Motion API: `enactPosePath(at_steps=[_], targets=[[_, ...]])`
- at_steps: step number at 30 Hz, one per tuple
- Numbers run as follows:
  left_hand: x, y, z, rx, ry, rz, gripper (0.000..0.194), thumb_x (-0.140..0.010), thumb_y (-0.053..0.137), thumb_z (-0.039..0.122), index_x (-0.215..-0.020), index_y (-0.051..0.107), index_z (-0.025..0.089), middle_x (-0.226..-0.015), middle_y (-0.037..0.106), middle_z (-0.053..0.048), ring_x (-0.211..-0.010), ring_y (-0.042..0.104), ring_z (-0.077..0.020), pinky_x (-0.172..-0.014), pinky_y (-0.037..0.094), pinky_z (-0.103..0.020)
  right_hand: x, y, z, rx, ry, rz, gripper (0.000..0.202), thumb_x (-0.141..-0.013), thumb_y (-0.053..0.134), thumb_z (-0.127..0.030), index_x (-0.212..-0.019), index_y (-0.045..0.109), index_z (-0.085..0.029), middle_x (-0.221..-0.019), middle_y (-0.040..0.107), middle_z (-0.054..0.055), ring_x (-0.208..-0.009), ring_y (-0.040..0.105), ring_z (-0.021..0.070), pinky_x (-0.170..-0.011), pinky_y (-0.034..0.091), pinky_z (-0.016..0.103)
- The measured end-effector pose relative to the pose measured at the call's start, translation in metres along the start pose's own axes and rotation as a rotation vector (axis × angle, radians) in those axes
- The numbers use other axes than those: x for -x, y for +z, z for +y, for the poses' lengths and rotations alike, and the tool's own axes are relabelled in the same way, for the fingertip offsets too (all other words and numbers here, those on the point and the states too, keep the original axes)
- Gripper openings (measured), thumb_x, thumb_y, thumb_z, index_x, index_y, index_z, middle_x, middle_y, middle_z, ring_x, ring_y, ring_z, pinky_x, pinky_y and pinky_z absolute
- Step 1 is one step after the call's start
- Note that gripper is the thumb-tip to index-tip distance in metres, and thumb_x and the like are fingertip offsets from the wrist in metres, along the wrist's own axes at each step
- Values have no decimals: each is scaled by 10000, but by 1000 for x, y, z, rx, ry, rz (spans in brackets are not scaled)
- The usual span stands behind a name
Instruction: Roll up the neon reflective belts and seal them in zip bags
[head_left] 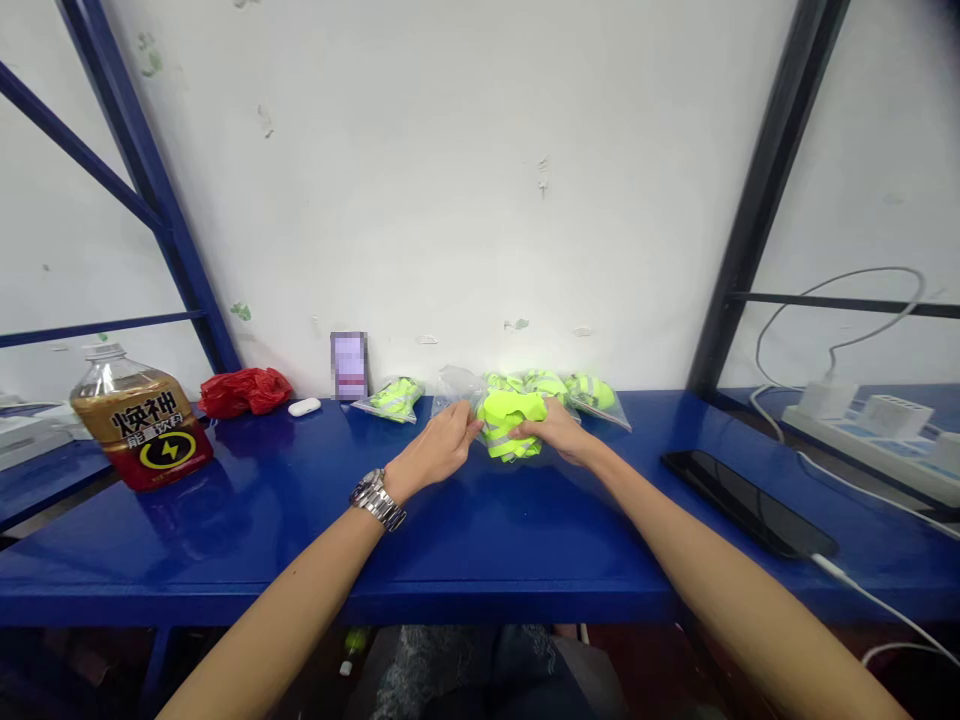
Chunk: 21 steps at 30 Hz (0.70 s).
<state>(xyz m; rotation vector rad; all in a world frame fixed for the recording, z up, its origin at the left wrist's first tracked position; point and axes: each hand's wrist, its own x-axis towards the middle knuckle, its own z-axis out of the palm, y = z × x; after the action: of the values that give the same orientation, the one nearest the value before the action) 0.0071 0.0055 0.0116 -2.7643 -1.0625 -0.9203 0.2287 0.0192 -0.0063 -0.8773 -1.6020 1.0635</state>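
My right hand (553, 432) is closed on a bundled neon-yellow reflective vest (510, 412) with silvery strips. My left hand (448, 440), a metal watch on its wrist, pinches the edge of a clear plastic bag (459, 384) just left of the vest. How far the vest sits inside that bag I cannot tell. Close behind lie more yellow bundles (545, 382), partly hidden by the held one. A bagged yellow vest (592, 392) rests to the right, and another bagged vest (395, 398) lies to the left, near the wall.
On the blue table (300, 530), a large drink bottle (142, 420), a red plastic bag (246, 392), a white earbud case (304, 407) and a phone propped on the wall (349, 365) stand left. A black phone (750, 503) with cable and a power strip (870, 440) lie right.
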Motion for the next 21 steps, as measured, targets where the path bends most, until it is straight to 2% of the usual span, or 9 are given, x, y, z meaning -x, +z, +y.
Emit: enactPosePath(at_steps=[5,11,13,16,18,21], targets=[[0,1,-2,-30,46,30,196,-977,284,210,-800,369,206,-739,456,-2,-624,414,-154,-596,338,-301,0,-2,1,-4,-7,-26,342,-562,723,-204,-891,665,-129,-754,677,20,-656,594,150,-626,489,266],[-2,8,6,-234,164,310,196,-959,289,161,-789,383,194,-751,456,-26,-662,439,-167,-621,381,-305,-2,4,-1,111,-73,57,267,-580,726,-253,-814,656,-145,-731,658,16,-619,561,149,-575,458,259],[-1,14,10,-331,249,286,203,-954,285,146,-791,400,186,-752,466,-37,-679,451,-178,-629,400,-312,-3,8,1,197,-118,102,239,-586,721,-266,-781,644,-152,-717,647,10,-611,551,148,-571,447,257],[0,23,17,-425,343,178,195,-943,299,124,-805,427,173,-749,482,-44,-695,465,-191,-647,423,-324,-5,17,7,302,-190,154,209,-592,709,-277,-734,615,-156,-713,643,7,-627,549,154,-590,446,260],[1,27,20,-440,353,141,182,-939,306,115,-825,439,166,-769,495,-51,-716,474,-196,-665,433,-330,-6,23,10,309,-207,192,212,-609,702,-296,-738,610,-155,-725,650,9,-644,556,158,-606,454,264],[1,28,23,-443,284,186,180,-945,310,131,-831,444,168,-790,498,-57,-745,478,-204,-681,436,-338,-6,31,9,201,-219,227,242,-649,698,-343,-781,625,-153,-771,671,21,-688,581,169,-638,470,272]])
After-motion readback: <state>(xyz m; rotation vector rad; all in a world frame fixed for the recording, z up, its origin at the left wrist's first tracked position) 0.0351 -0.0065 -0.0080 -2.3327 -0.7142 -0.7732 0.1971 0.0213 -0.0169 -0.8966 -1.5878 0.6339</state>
